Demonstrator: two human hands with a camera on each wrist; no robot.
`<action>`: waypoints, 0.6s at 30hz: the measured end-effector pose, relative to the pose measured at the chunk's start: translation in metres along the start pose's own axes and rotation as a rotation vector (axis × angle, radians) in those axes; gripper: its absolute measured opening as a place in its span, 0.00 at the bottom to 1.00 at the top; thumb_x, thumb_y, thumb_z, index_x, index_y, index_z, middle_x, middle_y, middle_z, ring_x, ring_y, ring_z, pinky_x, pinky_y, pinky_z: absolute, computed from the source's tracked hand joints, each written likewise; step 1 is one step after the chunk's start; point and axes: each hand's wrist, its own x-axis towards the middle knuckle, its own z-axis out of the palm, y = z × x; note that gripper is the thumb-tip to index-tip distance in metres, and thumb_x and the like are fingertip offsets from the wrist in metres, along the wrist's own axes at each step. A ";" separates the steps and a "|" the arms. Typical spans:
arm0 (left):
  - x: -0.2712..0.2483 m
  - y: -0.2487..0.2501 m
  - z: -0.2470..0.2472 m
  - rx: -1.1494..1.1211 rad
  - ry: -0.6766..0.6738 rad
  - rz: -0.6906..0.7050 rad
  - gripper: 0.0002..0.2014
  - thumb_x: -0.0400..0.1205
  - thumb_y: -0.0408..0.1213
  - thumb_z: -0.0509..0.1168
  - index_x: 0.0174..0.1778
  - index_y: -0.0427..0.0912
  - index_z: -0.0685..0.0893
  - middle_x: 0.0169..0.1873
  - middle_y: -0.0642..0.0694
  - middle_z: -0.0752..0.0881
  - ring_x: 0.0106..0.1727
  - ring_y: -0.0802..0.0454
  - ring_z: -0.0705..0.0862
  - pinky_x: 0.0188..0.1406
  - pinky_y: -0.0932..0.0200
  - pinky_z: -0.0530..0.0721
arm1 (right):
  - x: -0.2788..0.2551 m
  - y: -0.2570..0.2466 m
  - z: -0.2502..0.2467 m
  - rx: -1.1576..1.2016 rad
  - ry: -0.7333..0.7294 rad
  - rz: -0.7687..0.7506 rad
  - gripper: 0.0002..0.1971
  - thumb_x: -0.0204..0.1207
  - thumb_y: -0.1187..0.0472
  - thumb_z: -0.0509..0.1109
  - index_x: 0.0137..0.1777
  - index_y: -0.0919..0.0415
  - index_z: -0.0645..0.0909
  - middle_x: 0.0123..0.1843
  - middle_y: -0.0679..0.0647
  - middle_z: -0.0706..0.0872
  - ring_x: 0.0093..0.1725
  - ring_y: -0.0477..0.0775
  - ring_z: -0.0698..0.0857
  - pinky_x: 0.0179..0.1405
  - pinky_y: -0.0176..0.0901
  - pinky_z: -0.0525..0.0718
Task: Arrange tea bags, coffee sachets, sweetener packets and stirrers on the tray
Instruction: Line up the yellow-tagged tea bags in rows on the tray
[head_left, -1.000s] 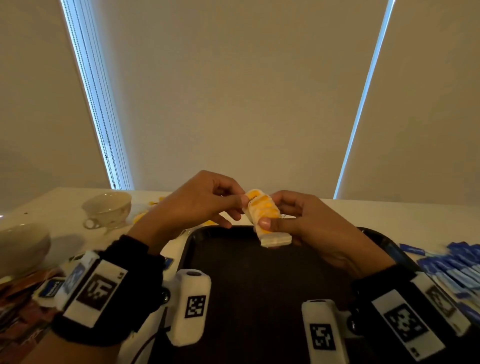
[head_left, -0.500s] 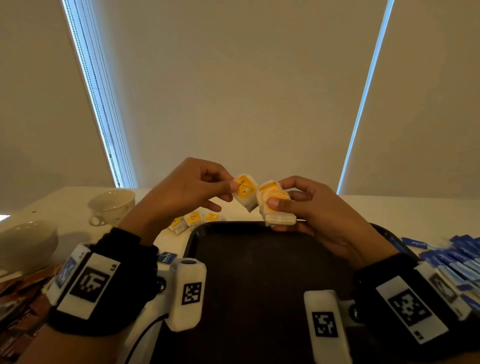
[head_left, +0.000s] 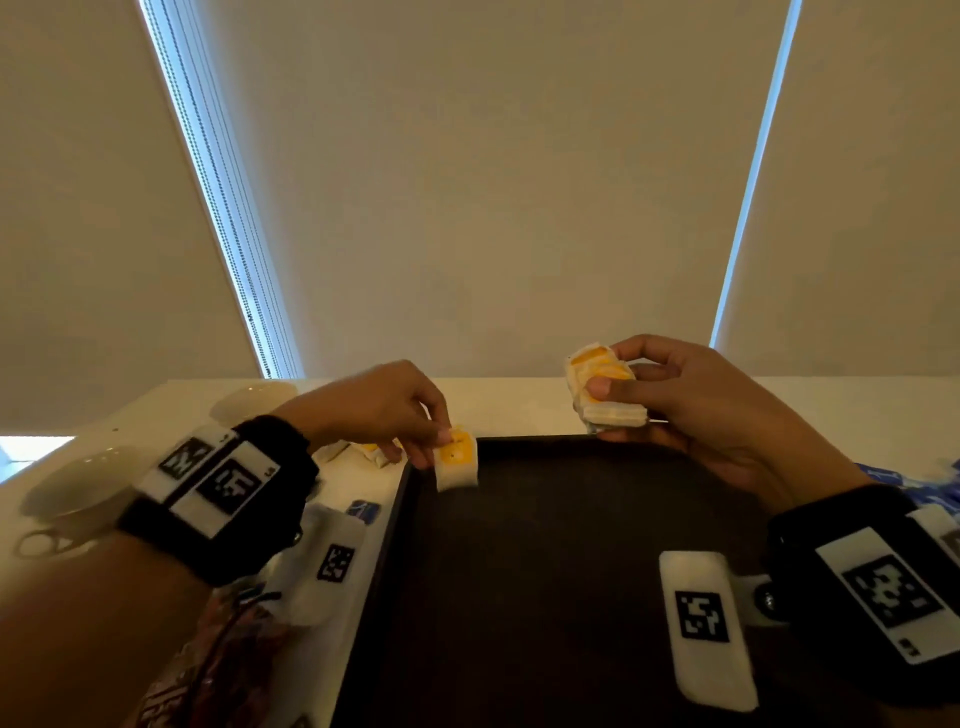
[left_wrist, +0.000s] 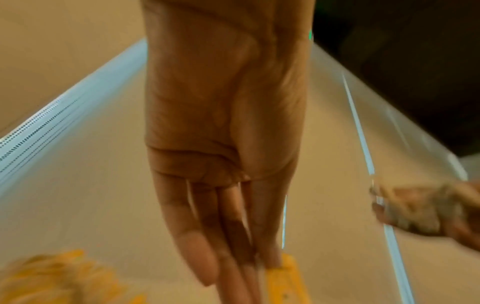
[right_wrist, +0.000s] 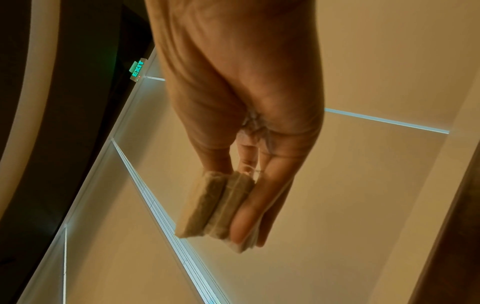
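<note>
Nearest to me the dark tray (head_left: 571, 597) lies on the pale tabletop (head_left: 857, 415), its bare floor spreading between my two wrists. At the tabletop's near left edge lie some reddish-brown packets (head_left: 218, 670), too blurred for me to read. A small blue packet (head_left: 363, 509) sits on the tabletop just beside the tray's left rim.

My left hand (head_left: 384, 410) reaches down to the tray's far left corner. Its fingers (head_left: 415, 447) pinch one tea bag (head_left: 456, 465) by the upper end, white with a yellow label, and the bag hangs over the corner just inside the rim; I cannot tell whether its lower edge touches the tray. In the left wrist view the fingers (left_wrist: 202, 236) point down together and the yellow label (left_wrist: 285, 281) shows at their tips.

My right hand (head_left: 691, 410) is raised above the tray's far edge. Its thumb and fingers clamp a small stack of tea bags (head_left: 602, 387) from both sides, yellow labels facing up. The right wrist view shows the stack (right_wrist: 218, 207) edge on, several bags thick, pressed between the thumb and the long fingers (right_wrist: 262, 203).

To the far right, blue sachets (head_left: 935, 488) lie on the tabletop beyond my wrist. Just outside the tray's far left corner a few more yellow-labelled tea bags (head_left: 363, 449) lie loose. Further left stand a pale bowl (head_left: 78, 488) and, behind it, a cup (head_left: 254, 400). Closed blinds (head_left: 493, 182) fill the back.
</note>
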 end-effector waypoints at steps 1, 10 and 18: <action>0.005 -0.004 0.001 0.019 -0.055 -0.021 0.04 0.80 0.36 0.68 0.46 0.41 0.86 0.40 0.46 0.91 0.39 0.56 0.90 0.36 0.65 0.86 | 0.000 0.000 0.000 0.002 -0.004 0.002 0.09 0.69 0.71 0.73 0.48 0.63 0.81 0.46 0.61 0.89 0.36 0.52 0.90 0.31 0.42 0.89; 0.046 -0.032 0.003 0.207 -0.040 -0.128 0.04 0.80 0.40 0.70 0.40 0.46 0.86 0.34 0.50 0.87 0.33 0.61 0.84 0.30 0.67 0.81 | 0.001 0.005 0.002 -0.008 -0.031 0.029 0.10 0.70 0.71 0.73 0.50 0.65 0.80 0.48 0.65 0.88 0.35 0.53 0.90 0.28 0.42 0.88; 0.056 -0.039 0.007 0.170 0.074 -0.082 0.03 0.79 0.35 0.71 0.39 0.44 0.85 0.31 0.49 0.87 0.25 0.63 0.85 0.24 0.71 0.80 | 0.003 0.011 0.009 -0.033 -0.074 0.065 0.10 0.69 0.71 0.73 0.50 0.65 0.80 0.44 0.62 0.89 0.35 0.53 0.90 0.30 0.43 0.89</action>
